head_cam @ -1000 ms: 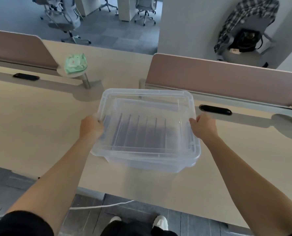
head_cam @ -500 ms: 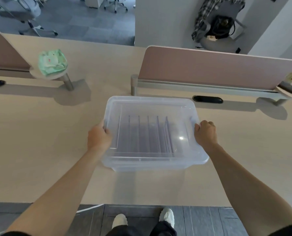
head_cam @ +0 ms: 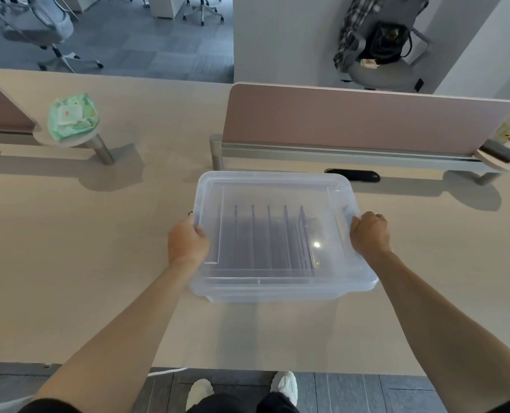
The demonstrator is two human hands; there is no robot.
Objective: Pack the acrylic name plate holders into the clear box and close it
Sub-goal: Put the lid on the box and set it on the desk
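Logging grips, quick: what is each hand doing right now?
Left hand: closed on the left edge of the clear plastic lidded box.
Right hand: closed on its right edge.

Bright, even light; glare spot on the clear box [head_cam: 316, 244]; soft shadows on the desk [head_cam: 69, 263]; wide-angle edge bending.

The person is wearing short black sleeves, whose edges are showing only at the bottom corners of the view, so both forearms are running bare from there up to the wrists. The left hand [head_cam: 187, 244] and the right hand [head_cam: 369, 235] are wearing no gloves, and no watch or band is showing on either wrist. Something small and dark is sitting at a fingertip of the left hand, too small to identify. Below, dark black trousers are covering the legs, and a pair of white shoes [head_cam: 285, 384] with chunky soles is peeking out at the feet.
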